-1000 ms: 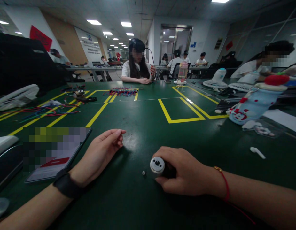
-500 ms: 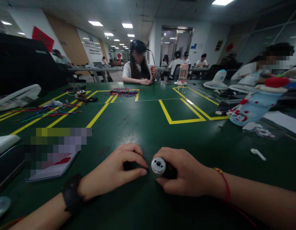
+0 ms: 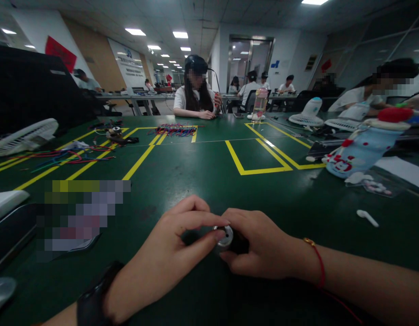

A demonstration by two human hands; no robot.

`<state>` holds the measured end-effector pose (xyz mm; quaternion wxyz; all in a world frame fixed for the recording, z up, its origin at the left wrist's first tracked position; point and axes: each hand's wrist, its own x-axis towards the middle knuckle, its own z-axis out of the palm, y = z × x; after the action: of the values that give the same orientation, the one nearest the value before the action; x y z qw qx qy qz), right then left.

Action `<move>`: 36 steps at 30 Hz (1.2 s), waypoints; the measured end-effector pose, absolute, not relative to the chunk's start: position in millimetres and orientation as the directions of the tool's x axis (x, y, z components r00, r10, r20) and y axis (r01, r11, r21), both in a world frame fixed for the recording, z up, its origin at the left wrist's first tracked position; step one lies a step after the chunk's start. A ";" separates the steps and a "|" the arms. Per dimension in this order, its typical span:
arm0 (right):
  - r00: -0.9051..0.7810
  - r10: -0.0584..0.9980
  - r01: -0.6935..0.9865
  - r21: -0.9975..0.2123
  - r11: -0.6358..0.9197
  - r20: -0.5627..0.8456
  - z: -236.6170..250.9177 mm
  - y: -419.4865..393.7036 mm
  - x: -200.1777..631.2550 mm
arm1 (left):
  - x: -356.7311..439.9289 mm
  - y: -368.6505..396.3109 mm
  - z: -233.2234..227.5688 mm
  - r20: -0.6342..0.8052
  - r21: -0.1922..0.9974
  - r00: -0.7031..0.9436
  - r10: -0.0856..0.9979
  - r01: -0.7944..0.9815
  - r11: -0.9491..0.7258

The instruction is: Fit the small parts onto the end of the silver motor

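My right hand (image 3: 264, 246) rests on the green table (image 3: 202, 172) and grips a small dark cylinder with a silver end face (image 3: 226, 237), the face pointing left. My left hand (image 3: 172, 246) is right beside it. Its thumb and forefinger are pinched together against that silver face. The tiny round part that lay on the table is out of sight under these fingers. A black watch (image 3: 94, 303) is on my left wrist and a red string (image 3: 316, 265) on my right.
A phone (image 3: 77, 217) and a white device (image 3: 7, 199) lie at my left. A white earbud (image 3: 365, 218) and a blue and white bottle (image 3: 362, 151) are at right. Loose coloured wires (image 3: 70, 156) and a fan (image 3: 24, 135) lie far left. A person (image 3: 196, 97) sits across the table.
My left hand swept in from the left, closed over the tiny round part on the table, then rose to the cylinder's silver face. My right hand stayed put.
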<state>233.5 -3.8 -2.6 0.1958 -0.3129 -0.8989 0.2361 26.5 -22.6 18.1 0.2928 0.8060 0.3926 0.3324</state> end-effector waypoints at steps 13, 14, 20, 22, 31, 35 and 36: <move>-0.731 0.659 0.473 -0.565 0.676 0.177 4.6 -4.5 235.5 | -2.0 7.7 -1.8 0.053 0.944 0.097 0.994 0.320 -0.081; -0.731 0.659 0.472 -0.567 0.675 0.176 4.7 -4.4 235.6 | -6.2 13.2 -5.5 0.015 0.977 0.069 0.998 0.209 -0.029; -0.727 0.664 0.472 -0.574 0.669 0.177 3.2 -4.7 236.5 | -14.5 25.2 -13.4 -0.027 0.992 0.039 0.999 -0.123 0.031; -0.729 0.661 0.468 -0.575 0.671 0.179 3.3 -4.6 236.9 | -13.3 23.7 -13.2 -0.029 0.993 0.042 0.999 -0.117 0.034; -0.727 0.659 0.457 -0.581 0.673 0.191 3.5 -4.3 237.3 | -11.2 18.4 -13.0 0.045 0.977 0.028 0.999 0.207 -0.050; -0.726 0.661 0.462 -0.577 0.674 0.191 3.9 -5.3 237.3 | -4.3 8.4 -3.8 0.155 0.868 0.152 0.976 0.451 -0.209; -0.725 0.661 0.462 -0.574 0.676 0.194 3.8 -5.4 237.3 | -1.7 4.7 -1.0 0.207 0.833 0.214 0.955 0.473 -0.287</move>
<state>237.3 -5.4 3.8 0.1970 -0.3141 -0.8939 0.2519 -1.7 4.7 -1.0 0.3217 0.7097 0.5029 0.3739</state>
